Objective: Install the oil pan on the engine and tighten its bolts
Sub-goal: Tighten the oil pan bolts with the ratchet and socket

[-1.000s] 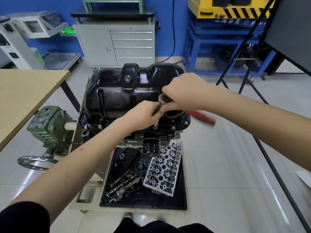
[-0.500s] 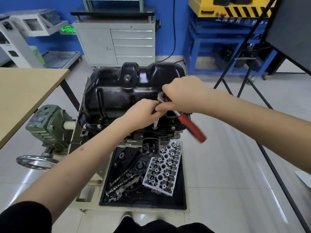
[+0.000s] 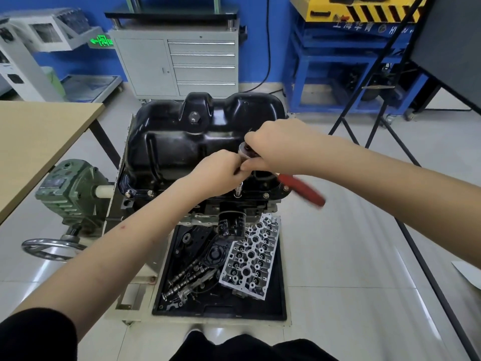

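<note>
Head view, centre of frame: black oil pan (image 3: 187, 142) seated on the engine (image 3: 250, 208), flange bolts (image 3: 265, 195) visible along its near edge. Right hand (image 3: 273, 147), just right of centre, clamped over the head of a ratchet wrench (image 3: 246, 150); red handle (image 3: 303, 190) pointing toward the lower right, blurred. Left hand (image 3: 221, 175) directly beside and below the right one, fingers curled round the extension bar (image 3: 238, 190) under the ratchet head. Bar upright, its socket down on a bolt at the pan's near flange. Both hands touching each other. Below the engine, lower centre: black tray (image 3: 282, 295) on the floor, with a silver cylinder head (image 3: 251, 261) at its right side and camshafts (image 3: 187, 278) at its left. Black oil filter (image 3: 231, 225) hanging from the engine above the tray. Left of frame: green gearbox (image 3: 70, 188) with a steel handwheel (image 3: 52, 247), and a wooden bench (image 3: 33, 134) behind it. Top centre: grey drawer cabinet (image 3: 179, 63) against a blue wall.
</note>
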Tool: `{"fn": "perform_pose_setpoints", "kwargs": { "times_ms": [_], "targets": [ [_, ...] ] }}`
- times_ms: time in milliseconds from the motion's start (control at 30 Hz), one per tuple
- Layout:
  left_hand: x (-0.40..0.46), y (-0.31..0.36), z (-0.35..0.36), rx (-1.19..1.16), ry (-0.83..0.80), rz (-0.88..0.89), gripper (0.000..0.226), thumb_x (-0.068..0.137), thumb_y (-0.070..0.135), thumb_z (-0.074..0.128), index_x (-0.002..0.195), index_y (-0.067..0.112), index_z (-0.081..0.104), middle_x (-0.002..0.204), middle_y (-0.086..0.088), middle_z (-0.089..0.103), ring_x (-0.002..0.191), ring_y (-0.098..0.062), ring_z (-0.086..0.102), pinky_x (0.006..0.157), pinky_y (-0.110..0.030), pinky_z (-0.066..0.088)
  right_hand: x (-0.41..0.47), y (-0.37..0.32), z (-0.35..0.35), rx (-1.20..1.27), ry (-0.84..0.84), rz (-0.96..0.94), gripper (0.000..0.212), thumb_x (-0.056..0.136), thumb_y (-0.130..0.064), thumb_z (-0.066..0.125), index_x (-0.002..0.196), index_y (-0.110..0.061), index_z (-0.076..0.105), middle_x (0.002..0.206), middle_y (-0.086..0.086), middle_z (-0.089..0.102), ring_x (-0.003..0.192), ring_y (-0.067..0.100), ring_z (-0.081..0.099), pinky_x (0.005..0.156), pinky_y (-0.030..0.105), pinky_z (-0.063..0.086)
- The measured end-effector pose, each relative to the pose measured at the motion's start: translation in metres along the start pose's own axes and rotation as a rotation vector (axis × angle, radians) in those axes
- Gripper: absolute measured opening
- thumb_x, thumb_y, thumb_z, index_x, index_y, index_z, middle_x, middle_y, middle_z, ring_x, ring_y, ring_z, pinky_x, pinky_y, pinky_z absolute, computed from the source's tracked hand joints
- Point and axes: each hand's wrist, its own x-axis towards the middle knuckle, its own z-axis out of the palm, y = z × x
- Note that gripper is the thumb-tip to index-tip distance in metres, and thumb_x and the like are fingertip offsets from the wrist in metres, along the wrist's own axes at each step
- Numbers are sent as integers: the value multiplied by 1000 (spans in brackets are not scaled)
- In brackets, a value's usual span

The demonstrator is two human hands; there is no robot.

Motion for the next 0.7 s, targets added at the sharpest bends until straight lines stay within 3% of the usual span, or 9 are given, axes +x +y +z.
{"fn": "perform_pose_setpoints", "kwargs": {
  "times_ms": [67, 133, 200, 300, 400, 500, 567, 633, 700],
  "targets": [
    [3, 0, 0, 26, 1, -20, 50, 93, 24, 45, 46, 15, 30, 44, 2, 33, 43, -15, 31, 46, -32, 22, 3, 3, 0, -40, 7, -55, 21, 96, -31, 41, 110, -19, 52, 87, 3, 52, 77, 26, 53, 50, 29, 29],
    [5, -1, -2, 36, -49, -31, 43, 94, 28, 43, 57, 8, 46, 52, -3, 45, 53, -23, 43, 54, -34, 33, 5, 9, 0, -73, -25, -112, 31, 96, -18, 41, 127, -22, 42, 108, 5, 53, 94, 29, 55, 59, 33, 37],
    [5, -3, -3, 33, -97, -27, 39, 94, 30, 42, 63, 8, 51, 57, -4, 50, 58, -24, 47, 54, -34, 37, 3, 12, -2, -83, -23, -131, 29, 95, -23, 43, 124, -21, 45, 105, 5, 55, 89, 27, 56, 58, 32, 34],
    [3, -4, -3, -7, -107, -26, 41, 93, 28, 41, 53, 20, 34, 50, 5, 40, 50, -16, 38, 48, -29, 27, -2, 8, -2, -42, -8, -49, 35, 91, -48, 43, 90, -14, 51, 68, 0, 45, 54, 16, 39, 47, 27, 24],
    [3, -1, -3, -20, -108, -46, 40, 91, 22, 42, 52, 21, 31, 51, 5, 38, 48, -12, 35, 46, -28, 25, -3, 3, -1, -35, 7, 12, 47, 89, -54, 43, 64, -16, 33, 59, -4, 31, 48, 12, 27, 44, 26, 17],
    [5, -1, -4, -61, -117, -72, 39, 94, 20, 41, 55, 12, 40, 52, -2, 43, 50, -18, 39, 46, -21, 31, 1, 5, 1, -110, 59, -80, 21, 96, -37, 39, 99, -19, 49, 81, 0, 52, 65, 21, 46, 45, 27, 20],
    [6, -2, -5, -85, -150, -84, 34, 94, 21, 41, 72, 1, 56, 65, -14, 56, 65, -29, 51, 62, -27, 44, 2, 11, 3, -139, 33, -149, 28, 97, -26, 38, 123, -22, 44, 103, 2, 55, 89, 25, 55, 54, 30, 35],
    [7, -2, -5, -59, -184, -67, 37, 95, 24, 40, 79, -3, 60, 71, -19, 60, 70, -32, 54, 67, -38, 44, 1, 13, 2, -129, 27, -184, 30, 96, -25, 40, 125, -22, 44, 105, 2, 55, 95, 25, 56, 62, 33, 41],
    [4, -3, -4, -22, -167, -22, 42, 95, 27, 39, 59, 8, 48, 54, -7, 49, 54, -24, 45, 53, -35, 36, 0, 11, 0, -132, 54, -148, 27, 94, -38, 42, 111, -20, 52, 95, 4, 57, 76, 23, 54, 53, 29, 33]
  ]
}}
